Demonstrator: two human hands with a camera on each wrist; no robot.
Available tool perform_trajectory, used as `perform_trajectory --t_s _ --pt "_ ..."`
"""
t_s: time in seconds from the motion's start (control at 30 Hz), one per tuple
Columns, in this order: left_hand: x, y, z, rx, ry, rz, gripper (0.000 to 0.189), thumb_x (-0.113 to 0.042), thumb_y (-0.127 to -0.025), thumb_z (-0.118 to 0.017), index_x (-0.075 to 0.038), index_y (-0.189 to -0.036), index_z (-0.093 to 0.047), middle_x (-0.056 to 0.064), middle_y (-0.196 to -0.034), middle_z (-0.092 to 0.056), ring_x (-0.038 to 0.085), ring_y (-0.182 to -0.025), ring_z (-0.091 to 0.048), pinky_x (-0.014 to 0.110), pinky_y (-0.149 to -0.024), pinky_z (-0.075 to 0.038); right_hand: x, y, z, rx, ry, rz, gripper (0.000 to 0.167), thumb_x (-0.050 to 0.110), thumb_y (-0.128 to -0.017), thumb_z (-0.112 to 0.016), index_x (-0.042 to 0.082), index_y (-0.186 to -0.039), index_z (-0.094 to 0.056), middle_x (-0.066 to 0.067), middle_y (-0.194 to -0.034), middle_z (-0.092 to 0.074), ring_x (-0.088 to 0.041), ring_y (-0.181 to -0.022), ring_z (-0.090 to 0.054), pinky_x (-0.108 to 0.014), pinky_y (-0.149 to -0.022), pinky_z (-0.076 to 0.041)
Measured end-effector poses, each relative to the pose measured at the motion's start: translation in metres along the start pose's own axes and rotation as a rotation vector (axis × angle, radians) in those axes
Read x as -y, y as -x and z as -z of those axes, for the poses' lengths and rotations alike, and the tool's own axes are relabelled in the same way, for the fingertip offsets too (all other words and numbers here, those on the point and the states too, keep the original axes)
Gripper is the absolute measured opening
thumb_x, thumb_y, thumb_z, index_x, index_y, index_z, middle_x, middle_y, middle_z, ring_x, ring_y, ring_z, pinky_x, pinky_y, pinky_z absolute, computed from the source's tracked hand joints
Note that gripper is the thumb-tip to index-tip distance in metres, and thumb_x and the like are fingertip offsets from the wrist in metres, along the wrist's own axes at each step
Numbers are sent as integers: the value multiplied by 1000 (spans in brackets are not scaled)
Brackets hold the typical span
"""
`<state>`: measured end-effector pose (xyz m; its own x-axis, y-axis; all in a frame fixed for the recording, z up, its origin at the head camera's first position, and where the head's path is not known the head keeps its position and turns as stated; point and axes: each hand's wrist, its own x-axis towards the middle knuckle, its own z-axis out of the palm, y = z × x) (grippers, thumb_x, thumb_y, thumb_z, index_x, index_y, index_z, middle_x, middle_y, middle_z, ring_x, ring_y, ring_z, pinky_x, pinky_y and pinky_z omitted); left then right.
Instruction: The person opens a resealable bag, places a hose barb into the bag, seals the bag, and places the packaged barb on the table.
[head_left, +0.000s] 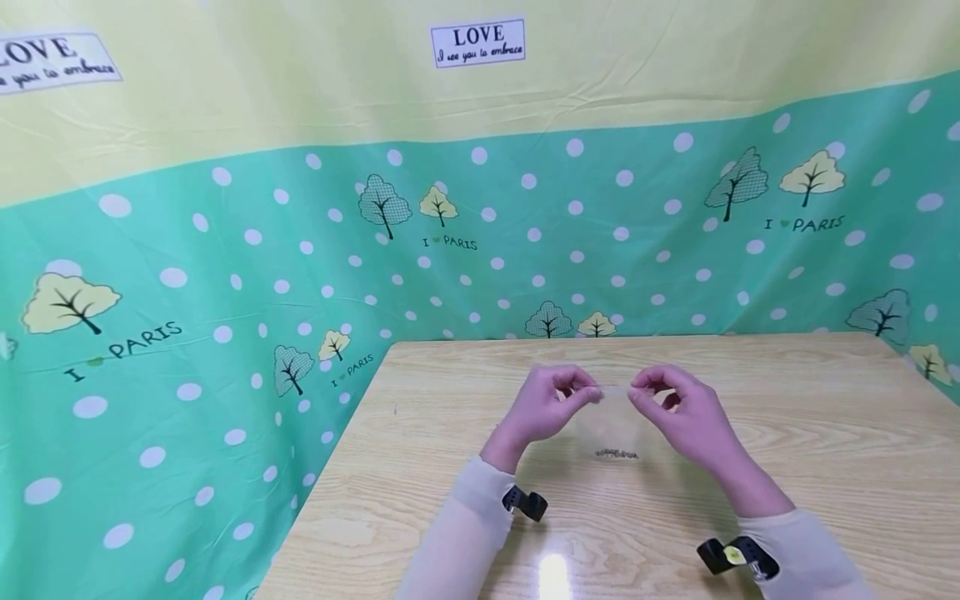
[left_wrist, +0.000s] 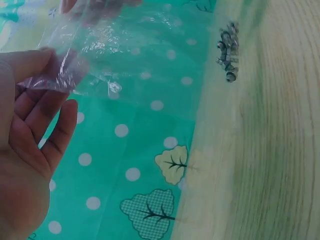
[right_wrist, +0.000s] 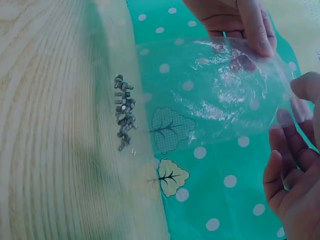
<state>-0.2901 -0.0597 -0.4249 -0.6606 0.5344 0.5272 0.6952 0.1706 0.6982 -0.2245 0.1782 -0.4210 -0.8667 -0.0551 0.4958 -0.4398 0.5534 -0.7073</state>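
A clear plastic bag [head_left: 609, 425] hangs between my two hands above the table. Small metal screws [right_wrist: 125, 112] lie gathered in a row along its bottom, and they show as a dark cluster in the left wrist view too. My left hand [head_left: 551, 402] pinches one upper corner of the bag between thumb and forefinger. At the opposite upper corner, my right hand [head_left: 682, 412] pinches the film the same way. The bag's top edge stretches between the fingertips, and its film [left_wrist: 145, 55] looks wrinkled and shiny near the top.
Under the hands is a light wood-grain table [head_left: 420, 433]. Behind it and along its left side hangs a green and yellow curtain [head_left: 450, 292] with dots and trees. Each wrist wears a black camera strap [head_left: 525, 503] over a pale sleeve. A bright reflection lies near the table's front.
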Motion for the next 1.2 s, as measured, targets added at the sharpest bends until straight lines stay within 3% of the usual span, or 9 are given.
perform_trajectory --t_s 0.13,0.33,0.5,0.67,0.87,1.2 --pt "0 0 -4 3 -16 17 10 -9 -102 -73 -6 -95 -80 -2 -89 -80 3 -70 -64 21 -58 -49 -2 0 -1 -4 36 37 7 21 -103 -76 14 -105 -76 3 -99 -71 -10 -87 -60 -21 -72 -50" --pt "-1 1 -3 -35 -30 76 11 -12 -102 -73 -7 -95 -81 -4 -89 -79 1 -78 -70 21 -66 -57 -4 0 3 -18 55 73 4 19 -100 -79 18 -101 -76 7 -96 -70 -11 -87 -60 -21 -72 -48" --pt "1 1 1 -35 18 68 11 -13 -102 -74 -5 -102 -81 -1 -90 -80 5 -80 -73 24 -68 -61 -4 0 6 -34 79 108 6 16 -98 -80 20 -98 -76 9 -93 -71 -7 -84 -60 -21 -71 -48" --pt "3 3 4 -49 54 64 13 -14 -102 -75 -3 -106 -80 1 -90 -80 7 -77 -72 24 -63 -57 -2 0 8 -70 84 128 7 14 -97 -81 19 -96 -77 9 -91 -72 -5 -81 -60 -20 -69 -48" --pt "6 3 2 -59 36 19 12 -15 -103 -74 -6 -99 -79 1 -90 -80 13 -76 -71 26 -63 -57 -4 0 9 -97 95 137 7 13 -96 -82 20 -94 -78 10 -89 -72 -4 -79 -59 -19 -68 -46" --pt "5 2 3 -36 55 -55 6 -8 -100 -72 -5 -98 -76 5 -91 -78 6 -81 -67 29 -70 -62 -3 2 5 -40 48 142 13 10 -93 -84 22 -93 -77 12 -90 -73 -8 -82 -63 -23 -70 -48"
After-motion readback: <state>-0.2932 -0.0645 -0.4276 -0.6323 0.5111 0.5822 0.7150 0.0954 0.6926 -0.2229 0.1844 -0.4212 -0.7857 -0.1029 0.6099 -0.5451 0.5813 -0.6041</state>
